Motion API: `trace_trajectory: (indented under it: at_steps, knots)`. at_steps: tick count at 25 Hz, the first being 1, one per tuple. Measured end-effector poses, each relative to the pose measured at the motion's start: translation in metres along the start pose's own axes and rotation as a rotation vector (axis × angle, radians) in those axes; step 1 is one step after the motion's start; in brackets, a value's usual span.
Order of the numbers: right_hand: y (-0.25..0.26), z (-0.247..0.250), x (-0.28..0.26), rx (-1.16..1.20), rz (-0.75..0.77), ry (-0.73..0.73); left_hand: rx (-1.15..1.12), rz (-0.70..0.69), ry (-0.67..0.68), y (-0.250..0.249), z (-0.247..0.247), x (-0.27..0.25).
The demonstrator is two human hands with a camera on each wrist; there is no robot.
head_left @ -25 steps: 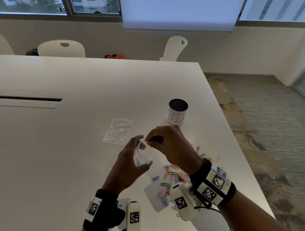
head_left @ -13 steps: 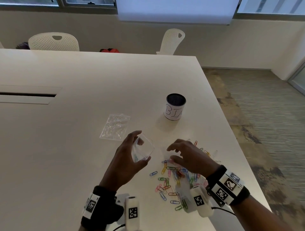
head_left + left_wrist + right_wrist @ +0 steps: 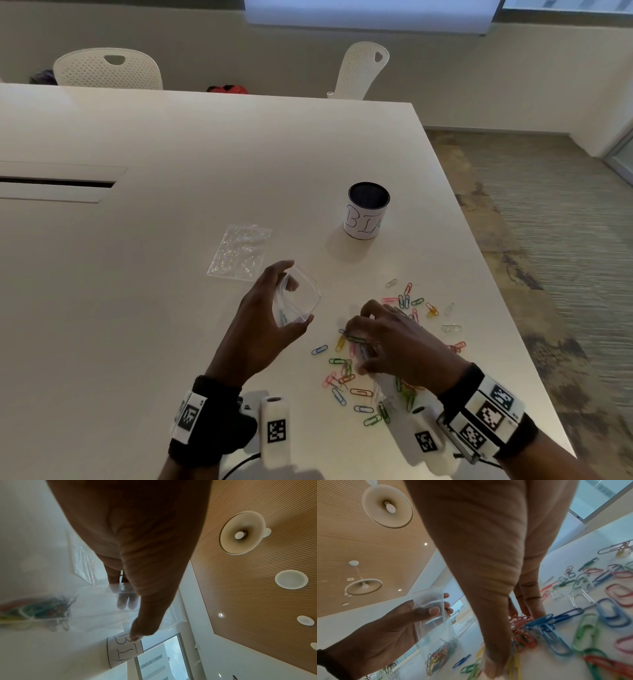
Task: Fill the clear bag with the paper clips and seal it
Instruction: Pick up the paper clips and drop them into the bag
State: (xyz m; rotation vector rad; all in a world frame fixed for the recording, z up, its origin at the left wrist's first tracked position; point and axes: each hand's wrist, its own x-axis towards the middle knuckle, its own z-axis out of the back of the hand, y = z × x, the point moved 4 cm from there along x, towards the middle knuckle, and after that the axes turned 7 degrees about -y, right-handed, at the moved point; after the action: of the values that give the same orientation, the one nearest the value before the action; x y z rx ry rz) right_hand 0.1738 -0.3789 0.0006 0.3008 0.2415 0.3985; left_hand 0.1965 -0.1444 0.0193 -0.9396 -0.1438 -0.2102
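Note:
My left hand [image 3: 296, 293] holds a small clear bag [image 3: 303, 303] upright above the table, thumb and fingers spreading its mouth. Several coloured paper clips [image 3: 440, 658] lie in the bag's bottom, also seen through the plastic [image 3: 42, 609] in the left wrist view. To its right, my right hand [image 3: 358, 347] is down on the loose pile of coloured paper clips [image 3: 346, 373]. Its fingers and thumb are curled in around a few of them. In the right wrist view the thumb and fingertips [image 3: 530, 609] touch the table among red and blue clips [image 3: 553, 635].
A white cup marked BIN [image 3: 367, 210] stands beyond the pile. A flat pack of clear bags [image 3: 239, 251] lies to the upper left of my left hand. The table's right edge [image 3: 507, 329] runs close past the clips. Two chairs stand at the far side.
My right hand left the bag's mouth, dropped right onto the pile and curled its fingers around clips. The left hand kept the bag open in much the same place.

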Motion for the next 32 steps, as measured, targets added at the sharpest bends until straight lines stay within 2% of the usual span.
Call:
trace_trajectory:
  at_steps: [9, 17, 20, 23, 26, 29, 32]
  knots:
    - [0.02, -0.005, -0.005, -0.002, 0.065, -0.093, -0.012, -0.007, -0.005, 0.001, -0.002, -0.001]
    - [0.023, 0.002, 0.005, -0.07, 0.063, -0.09, -0.034, -0.002, -0.006, 0.002, -0.002, -0.002]
    - [0.004, 0.009, 0.013, 0.07, -0.03, -0.09, -0.04, -0.002, -0.007, 0.003, -0.002, -0.002]
    - [-0.015, 0.017, 0.017, 0.239, -0.13, -0.152, -0.048, -0.006, -0.01, 0.004, -0.002, -0.002]
    - [-0.019, 0.03, 0.013, 0.544, -0.218, -0.248, -0.051, -0.003, -0.006, 0.003, -0.002, -0.001]
    - [-0.006, 0.05, 0.008, 0.884, -0.213, -0.316, -0.042, -0.002, -0.001, 0.002, -0.003, 0.0]
    - [0.016, 0.071, 0.007, 1.028, -0.175, -0.39, -0.022, -0.006, 0.007, 0.0, -0.003, 0.0]
